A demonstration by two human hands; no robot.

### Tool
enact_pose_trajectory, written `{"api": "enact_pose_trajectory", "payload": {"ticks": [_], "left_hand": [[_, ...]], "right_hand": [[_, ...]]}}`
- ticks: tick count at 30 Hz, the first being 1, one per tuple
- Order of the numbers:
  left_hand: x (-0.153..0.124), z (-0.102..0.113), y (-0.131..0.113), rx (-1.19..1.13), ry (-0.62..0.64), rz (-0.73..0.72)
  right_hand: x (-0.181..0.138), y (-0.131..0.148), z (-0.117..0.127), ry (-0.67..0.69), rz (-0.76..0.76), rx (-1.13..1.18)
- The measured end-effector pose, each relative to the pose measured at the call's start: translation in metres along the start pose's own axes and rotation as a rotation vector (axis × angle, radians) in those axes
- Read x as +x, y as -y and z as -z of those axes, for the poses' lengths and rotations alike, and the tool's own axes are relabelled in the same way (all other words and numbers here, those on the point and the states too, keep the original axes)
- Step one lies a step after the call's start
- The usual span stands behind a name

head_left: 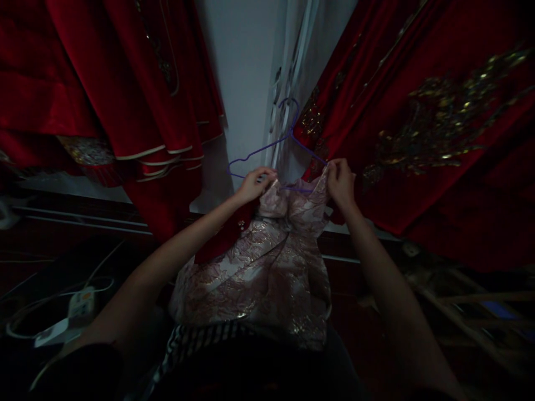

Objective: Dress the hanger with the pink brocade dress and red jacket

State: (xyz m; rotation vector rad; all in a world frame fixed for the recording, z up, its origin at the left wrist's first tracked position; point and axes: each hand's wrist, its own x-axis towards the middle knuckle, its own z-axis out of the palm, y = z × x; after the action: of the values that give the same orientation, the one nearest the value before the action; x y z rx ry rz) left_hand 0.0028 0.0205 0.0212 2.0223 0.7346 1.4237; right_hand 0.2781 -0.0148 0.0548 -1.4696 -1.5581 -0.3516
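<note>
A pale pink and gold brocade garment (267,267) hangs down in front of me, its top edge held up at both sides. My left hand (254,184) is closed on the left shoulder of the garment, where a thin purple wire hanger (267,147) passes. My right hand (340,181) pinches the right shoulder at the hanger's other arm. The hanger's hook (290,108) points up toward the white wall. A strip of red fabric (228,234) lies under my left wrist.
Red embroidered robes hang at the left (125,100) and at the right (438,128). A white wall (242,83) shows between them. A power strip with white cables (79,303) lies on the dark floor at the lower left. Wooden slats (472,317) stand at the lower right.
</note>
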Motion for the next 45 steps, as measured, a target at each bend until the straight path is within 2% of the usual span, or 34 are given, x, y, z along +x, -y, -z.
{"api": "enact_pose_trajectory", "payload": {"ticks": [2, 6, 9, 12, 15, 17, 22, 27, 32, 35, 45], "left_hand": [[0.006, 0.029, 0.014, 0.054, -0.148, 0.061], [-0.001, 0.077, 0.036, 0.092, -0.17, 0.188], [-0.02, 0.092, 0.045, -0.031, -0.15, 0.274], [-0.034, 0.097, 0.053, -0.109, -0.117, 0.341], [-0.039, 0.104, 0.066, -0.114, -0.202, 0.388], [-0.041, 0.111, 0.074, -0.131, -0.249, 0.398], [-0.045, 0.119, 0.087, -0.148, -0.253, 0.378], [-0.045, 0.116, 0.09, -0.144, -0.291, 0.357], [-0.042, 0.112, 0.09, -0.079, -0.328, 0.439], [-0.039, 0.112, 0.09, -0.077, -0.345, 0.431], [-0.042, 0.113, 0.087, -0.073, -0.319, 0.402]], "right_hand": [[0.001, -0.005, 0.0, -0.012, 0.009, 0.012], [0.004, -0.011, 0.002, -0.011, 0.019, 0.017], [0.006, -0.013, 0.001, -0.004, 0.021, 0.022], [0.006, -0.013, 0.0, 0.008, 0.014, 0.038], [0.007, -0.013, 0.001, 0.005, -0.006, 0.041], [0.008, -0.013, 0.002, -0.008, -0.002, 0.041], [0.012, -0.015, 0.006, -0.027, 0.028, 0.037], [0.016, -0.016, 0.012, -0.01, 0.029, 0.007], [0.018, -0.015, 0.016, 0.004, 0.025, 0.005], [0.017, -0.013, 0.017, 0.018, 0.026, 0.006], [0.018, -0.017, 0.017, 0.018, 0.041, -0.009]]}}
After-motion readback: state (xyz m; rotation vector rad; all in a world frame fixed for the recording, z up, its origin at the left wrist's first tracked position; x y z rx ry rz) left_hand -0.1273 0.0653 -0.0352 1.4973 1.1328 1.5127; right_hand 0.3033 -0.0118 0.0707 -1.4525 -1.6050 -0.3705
